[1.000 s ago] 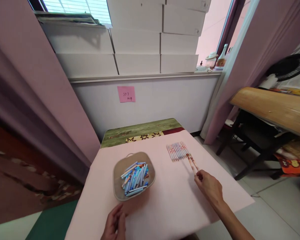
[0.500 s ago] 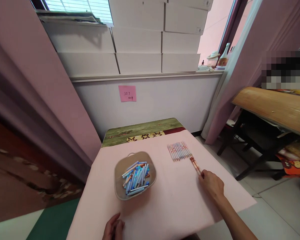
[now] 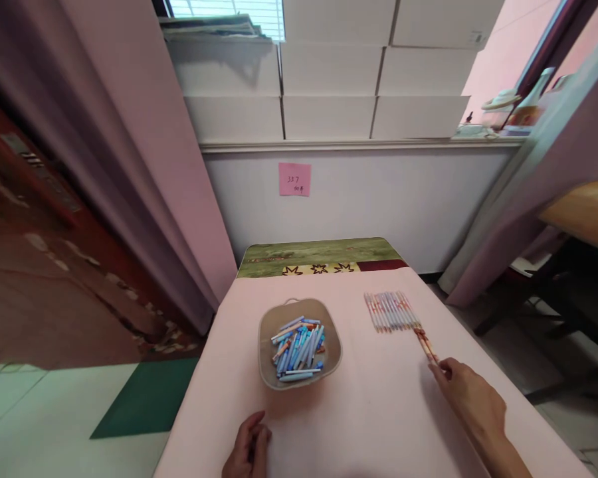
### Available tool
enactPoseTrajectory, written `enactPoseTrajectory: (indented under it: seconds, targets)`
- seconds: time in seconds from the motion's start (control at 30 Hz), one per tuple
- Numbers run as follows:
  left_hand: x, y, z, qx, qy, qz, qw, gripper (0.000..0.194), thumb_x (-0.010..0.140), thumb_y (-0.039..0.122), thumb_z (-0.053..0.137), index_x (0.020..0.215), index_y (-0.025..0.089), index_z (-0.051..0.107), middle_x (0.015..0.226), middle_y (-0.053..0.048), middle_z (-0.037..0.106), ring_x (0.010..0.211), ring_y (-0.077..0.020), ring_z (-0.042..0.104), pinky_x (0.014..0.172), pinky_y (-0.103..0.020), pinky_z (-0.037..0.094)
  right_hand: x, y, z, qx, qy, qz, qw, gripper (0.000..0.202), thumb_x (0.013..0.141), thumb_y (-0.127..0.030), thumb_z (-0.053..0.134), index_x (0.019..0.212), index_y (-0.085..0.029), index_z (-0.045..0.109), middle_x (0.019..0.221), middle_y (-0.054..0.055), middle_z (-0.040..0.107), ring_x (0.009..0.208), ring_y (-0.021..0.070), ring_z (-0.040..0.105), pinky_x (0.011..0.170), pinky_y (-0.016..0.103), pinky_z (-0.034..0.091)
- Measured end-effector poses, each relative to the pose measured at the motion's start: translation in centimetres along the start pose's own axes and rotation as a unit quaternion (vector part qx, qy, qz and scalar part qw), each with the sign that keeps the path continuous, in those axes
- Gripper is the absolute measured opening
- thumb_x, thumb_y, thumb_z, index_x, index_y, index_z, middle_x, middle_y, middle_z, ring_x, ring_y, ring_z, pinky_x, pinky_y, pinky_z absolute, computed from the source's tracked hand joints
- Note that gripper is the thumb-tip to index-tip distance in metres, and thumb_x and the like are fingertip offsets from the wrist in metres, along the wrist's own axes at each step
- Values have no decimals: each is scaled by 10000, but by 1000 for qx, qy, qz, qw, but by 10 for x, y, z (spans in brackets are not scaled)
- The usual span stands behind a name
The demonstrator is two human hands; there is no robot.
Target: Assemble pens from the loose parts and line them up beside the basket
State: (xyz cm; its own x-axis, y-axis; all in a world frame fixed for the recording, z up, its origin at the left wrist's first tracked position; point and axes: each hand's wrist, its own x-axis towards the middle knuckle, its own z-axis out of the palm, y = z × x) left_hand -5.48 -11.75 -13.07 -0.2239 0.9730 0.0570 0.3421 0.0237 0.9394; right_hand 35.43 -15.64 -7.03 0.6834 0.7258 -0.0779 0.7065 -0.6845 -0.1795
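Observation:
My right hand point(image 3: 471, 398) pinches the near end of a reddish-brown and white pen point(image 3: 425, 344). The pen's far end meets the corner of a row of pens point(image 3: 391, 312) laid side by side on the pink tablecloth. These have pale barrels with reddish patterns. Left of the row stands a beige plastic basin point(image 3: 331, 355) holding a loose heap of blue, white and brown pens point(image 3: 301, 348). At the cloth's near side rests my left hand point(image 3: 249, 448), below the basin. It holds nothing; its fingers are loosely bent, with thumb and forefinger apart.
The pink cloth point(image 3: 379, 411) covers most of the table, with a green patterned strip point(image 3: 319, 251) bare at the far end. A pink note point(image 3: 294, 180) is stuck on the wall behind. A wooden table point(image 3: 585, 211) stands at the right, a curtain point(image 3: 179, 199) at the left.
The camera view has turned left, so the table appears further right. My right hand still holds the pen against the row's corner, and my left hand stays near the basin.

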Motion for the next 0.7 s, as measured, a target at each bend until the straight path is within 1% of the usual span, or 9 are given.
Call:
enactPoseTrajectory:
  seconds: [0.07, 0.13, 0.23, 0.33, 0.4, 0.5, 0.53, 0.63, 0.7]
  targets:
    - [-1, 0, 0, -9, -9, 1, 1000, 446, 746, 556, 576, 1008, 200, 632, 732, -20, 681, 674, -195, 639, 663, -276, 495, -3, -16, -10, 31, 21, -18, 999, 352, 861, -524, 407, 904, -291, 668, 948, 49, 716, 778, 257, 659, 551, 299, 401]
    - [-2, 1, 1, -11, 1, -1, 1000, 427, 770, 542, 554, 1017, 202, 628, 727, -18, 673, 661, -192, 628, 647, -275, 492, -6, -41, -18, 78, 43, -70, 993, 305, 846, -507, 463, 896, -291, 671, 930, 31, 721, 770, 238, 656, 574, 289, 411]
    - [-3, 3, 3, -5, 17, 1, 1000, 419, 786, 540, 534, 1015, 202, 629, 724, -18, 668, 652, -190, 623, 638, -276, 491, -8, -90, -24, 159, 59, -212, 963, 285, 866, -460, 482, 843, -256, 679, 840, 24, 715, 727, 193, 646, 638, 271, 429]
    - [-4, 2, 2, -2, 24, 5, 1000, 418, 788, 538, 535, 1017, 201, 628, 734, -22, 672, 661, -191, 628, 653, -279, 494, -4, -146, -23, 187, 31, -329, 925, 260, 891, -390, 483, 854, -232, 686, 854, 25, 707, 744, 165, 639, 667, 247, 426]
    - [-5, 1, 1, -2, 22, 6, 1000, 416, 795, 528, 531, 1029, 198, 625, 741, -23, 673, 668, -190, 631, 662, -279, 493, 0, -183, -21, 163, 11, -372, 914, 245, 906, -339, 468, 894, -233, 689, 879, 25, 705, 776, 156, 638, 690, 234, 422]
    - [-5, 1, 0, -3, 21, 9, 1000, 413, 804, 517, 528, 1044, 194, 622, 749, -26, 673, 675, -189, 632, 668, -279, 492, 9, -233, -12, 55, -34, -421, 905, 247, 912, -303, 452, 970, -256, 687, 941, 21, 706, 868, 170, 635, 741, 241, 419]
    - [-6, 2, 0, -1, 23, 10, 1000, 412, 804, 517, 528, 1042, 194, 623, 750, -28, 674, 673, -190, 632, 664, -280, 493, 11, -247, -8, 41, -47, -436, 898, 248, 908, -300, 456, 976, -266, 691, 963, 19, 708, 888, 174, 634, 742, 241, 419]
    - [-6, 5, 0, 5, 34, 15, 999, 417, 805, 529, 518, 1024, 192, 630, 747, -35, 676, 662, -194, 635, 648, -286, 501, 15, -279, 8, 12, -73, -465, 882, 241, 882, -260, 476, 933, -250, 711, 966, 35, 717, 914, 189, 635, 747, 242, 423]
    - [-7, 6, 1, 6, 39, 17, 999, 421, 805, 534, 511, 1016, 191, 632, 733, -34, 674, 650, -192, 636, 640, -287, 505, 15, -292, 18, -7, -89, -479, 873, 225, 856, -225, 498, 905, -228, 718, 964, 55, 719, 918, 202, 639, 750, 249, 427]
